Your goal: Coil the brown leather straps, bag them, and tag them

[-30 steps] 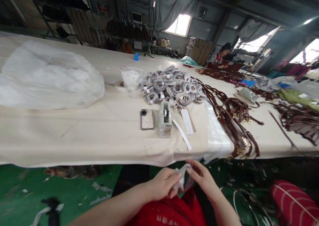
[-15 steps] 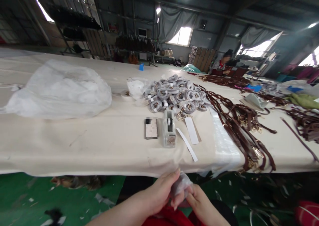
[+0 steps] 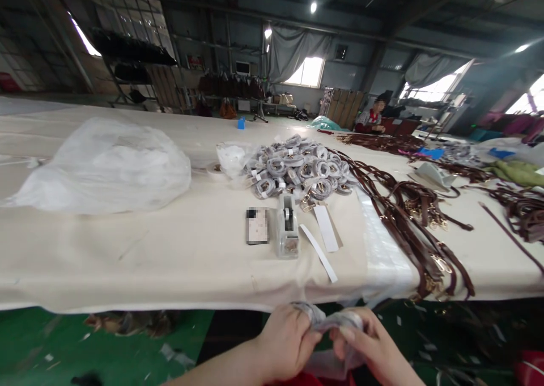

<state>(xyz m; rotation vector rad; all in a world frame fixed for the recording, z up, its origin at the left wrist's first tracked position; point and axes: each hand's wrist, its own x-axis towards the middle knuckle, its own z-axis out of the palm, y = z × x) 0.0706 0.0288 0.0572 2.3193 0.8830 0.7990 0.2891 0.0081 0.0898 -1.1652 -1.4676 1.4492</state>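
Observation:
Just off the table's front edge, my left hand is closed around one end of a plastic-wrapped strap. My right hand grips the other end, and clear film hangs down between the two. On the table beyond them stands a tape dispenser. A narrow white paper strip and a wider white card lie to its right. Behind it is a heap of coiled straps in clear wrap, with some gold clasps showing.
A large translucent plastic bag bulges on the left of the table. Brown straps with gold hooks run along the right, some over the front edge. A dark-edged flat object lies beside the dispenser. Another person is at the far right.
My hands have moved apart and slightly right, and the strap, bunched between them before, is now stretched from one to the other. The view has tilted slightly upward.

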